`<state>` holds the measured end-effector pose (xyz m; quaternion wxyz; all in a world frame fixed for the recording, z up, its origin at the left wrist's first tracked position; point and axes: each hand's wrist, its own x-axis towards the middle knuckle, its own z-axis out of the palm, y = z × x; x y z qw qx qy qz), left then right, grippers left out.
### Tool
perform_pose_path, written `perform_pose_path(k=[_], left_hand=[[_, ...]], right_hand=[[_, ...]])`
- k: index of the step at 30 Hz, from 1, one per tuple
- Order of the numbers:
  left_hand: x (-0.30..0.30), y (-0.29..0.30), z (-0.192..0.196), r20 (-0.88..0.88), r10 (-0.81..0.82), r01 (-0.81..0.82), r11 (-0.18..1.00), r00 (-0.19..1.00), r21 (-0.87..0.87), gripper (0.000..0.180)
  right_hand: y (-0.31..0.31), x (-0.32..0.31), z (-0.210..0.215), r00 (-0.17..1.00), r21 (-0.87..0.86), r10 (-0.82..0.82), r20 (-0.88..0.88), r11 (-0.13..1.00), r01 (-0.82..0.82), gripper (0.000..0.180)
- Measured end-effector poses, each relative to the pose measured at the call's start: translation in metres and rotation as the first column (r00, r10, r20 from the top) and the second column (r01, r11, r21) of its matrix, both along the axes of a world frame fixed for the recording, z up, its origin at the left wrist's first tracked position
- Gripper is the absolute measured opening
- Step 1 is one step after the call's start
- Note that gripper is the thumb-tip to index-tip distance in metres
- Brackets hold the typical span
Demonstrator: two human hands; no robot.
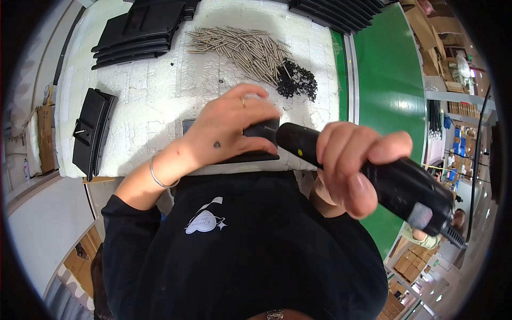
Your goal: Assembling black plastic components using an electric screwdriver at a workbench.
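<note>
My right hand (362, 160) is wrapped round a black electric screwdriver (408, 194), with a cord leaving its rear end. Its thin bit points left, toward a black plastic part (261, 133) at the near edge of the white-covered table. Over this part lies my left hand (229, 125), its thumb and curved fingers gripping it on either side of the bit's tip. Much of the part is hidden under that hand. Whether the bit touches a screw cannot be made out.
Beyond my hands lie a heap of metal pins (240, 48) and a pile of small black pieces (296, 80). Black plastic parts are stacked at the far left (138, 29) and far right (338, 13). Another black part (93, 133) with a pin stands at the left edge.
</note>
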<state>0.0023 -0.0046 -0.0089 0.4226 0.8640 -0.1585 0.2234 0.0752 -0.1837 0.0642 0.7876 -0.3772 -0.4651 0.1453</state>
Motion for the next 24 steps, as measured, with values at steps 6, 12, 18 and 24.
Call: perform_pose_path(k=[6,12,18,24], left_hand=[[0.038,0.041,-0.012,-0.036,0.194,-0.179,0.949,0.98,0.258,0.008],[0.058,0.045,-0.027,-0.047,0.084,-0.047,0.853,0.995,0.519,0.005],[0.041,0.037,-0.011,0.071,0.062,-0.087,0.891,0.996,0.446,0.007],[-0.016,0.033,-0.002,-0.075,0.222,-0.207,0.964,0.972,0.169,0.014]], right_hand=[[0.0,0.003,-0.009,0.979,0.007,-0.2,-0.047,0.98,0.2,0.031],[-0.002,0.002,-0.009,0.977,0.012,-0.21,-0.03,0.978,0.211,0.031],[-0.001,0.004,-0.01,0.98,0.005,-0.197,0.001,0.98,0.197,0.03],[0.004,0.004,-0.01,0.996,0.011,-0.068,-0.049,0.998,0.069,0.036]])
